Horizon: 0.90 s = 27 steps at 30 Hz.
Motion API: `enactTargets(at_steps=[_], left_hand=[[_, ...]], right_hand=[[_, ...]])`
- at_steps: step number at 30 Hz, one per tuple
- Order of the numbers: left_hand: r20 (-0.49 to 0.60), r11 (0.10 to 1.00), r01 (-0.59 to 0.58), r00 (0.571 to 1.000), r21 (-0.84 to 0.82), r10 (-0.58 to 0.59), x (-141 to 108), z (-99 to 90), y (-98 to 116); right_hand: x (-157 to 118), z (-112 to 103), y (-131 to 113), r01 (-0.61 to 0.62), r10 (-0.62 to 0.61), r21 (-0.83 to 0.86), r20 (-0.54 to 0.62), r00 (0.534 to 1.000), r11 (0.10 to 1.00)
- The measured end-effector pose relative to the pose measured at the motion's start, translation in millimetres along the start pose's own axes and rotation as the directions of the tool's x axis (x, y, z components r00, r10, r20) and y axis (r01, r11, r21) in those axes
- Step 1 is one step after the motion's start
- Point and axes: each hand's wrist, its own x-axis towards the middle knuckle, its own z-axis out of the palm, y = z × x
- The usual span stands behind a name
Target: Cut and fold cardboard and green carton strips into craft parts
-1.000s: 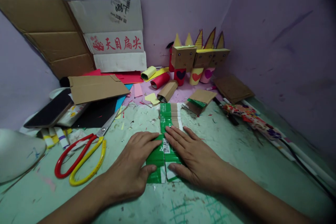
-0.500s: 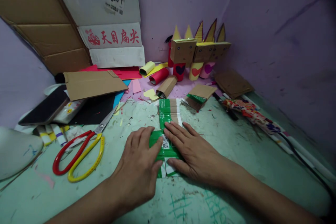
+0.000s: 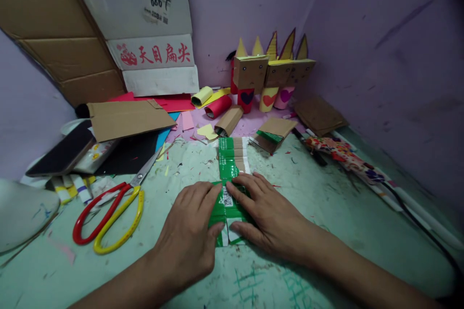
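Note:
A flattened green carton (image 3: 226,166) lies on the pale green tabletop in front of me, its far end showing a brown and white strip. A black-and-white square code is printed on its nearer part. My left hand (image 3: 192,224) rests on the left side of this part, fingers over the carton and thumb apart, low on it. Opposite, my right hand (image 3: 266,215) lies on the right side with fingers stretched out and thumb spread. A seam runs between the two hands. What lies under the palms is hidden.
Scissors (image 3: 119,203) with red and yellow handles lie to the left. Behind are paper tubes (image 3: 218,106), a folded cardboard piece (image 3: 277,130) and cardboard-headed figures (image 3: 250,75). A patterned cloth-like bundle (image 3: 337,152) with a black cable (image 3: 416,217) sits right. Open cardboard (image 3: 152,19) leans on the wall.
The fingers of my left hand have shifted over the carton, with the index fingertip higher up near the seam. My right hand's fingers have drawn slightly nearer me. The carton stays in place.

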Motion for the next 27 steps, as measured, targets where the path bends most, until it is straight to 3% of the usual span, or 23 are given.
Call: enactTargets(at_steps=[14,27], left_hand=[[-0.013,0.999,-0.016,1.000,-0.030,0.015,7,-4.2,-4],[0.045,0.997,0.006,0.999,-0.073,-0.002,13,-4.4,-8]], right_hand=[[-1,0,3,0.014,-0.014,-0.028,0.027,1.000,0.999],[0,-4,2,0.003,-0.003,0.005,0.050,0.999,1.000]])
